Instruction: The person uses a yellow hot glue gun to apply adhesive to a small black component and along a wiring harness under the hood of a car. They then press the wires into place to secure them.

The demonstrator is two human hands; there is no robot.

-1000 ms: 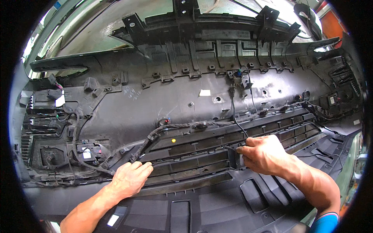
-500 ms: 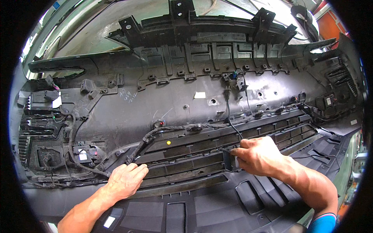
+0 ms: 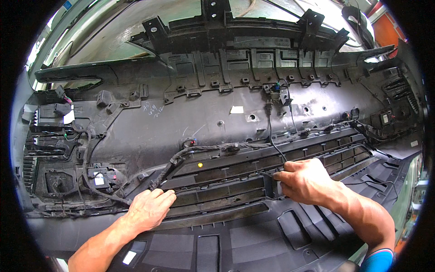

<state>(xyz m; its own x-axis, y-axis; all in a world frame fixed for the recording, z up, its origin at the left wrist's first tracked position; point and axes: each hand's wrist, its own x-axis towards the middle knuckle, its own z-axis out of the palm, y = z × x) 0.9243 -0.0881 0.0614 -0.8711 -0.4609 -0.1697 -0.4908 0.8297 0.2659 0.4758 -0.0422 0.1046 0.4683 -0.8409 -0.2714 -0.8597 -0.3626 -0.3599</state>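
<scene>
A large black car bumper (image 3: 181,122) lies with its inner side up in front of me. My right hand (image 3: 308,181) is closed in a pinch at the middle of the slatted grille (image 3: 231,190). Into its fingers runs a black cable (image 3: 271,131) from a small connector (image 3: 275,90) higher on the bumper. A short dark piece pokes out left of the thumb. My left hand (image 3: 152,208) rests at the grille's left end, fingers curled together and their tips hidden. Right beside it passes a taped wiring harness (image 3: 170,167); whether the fingers grip it is not visible.
Dark modules (image 3: 100,178) and loose connectors (image 3: 63,95) sit at the bumper's left end. Mounting brackets (image 3: 156,31) stick up along the far edge. A thin black wire (image 3: 374,182) lies right of my right hand. A yellow dot (image 3: 200,165) marks the grille.
The whole view has shifted slightly to the right. Both hands keep their places against the bumper, and their grips look the same.
</scene>
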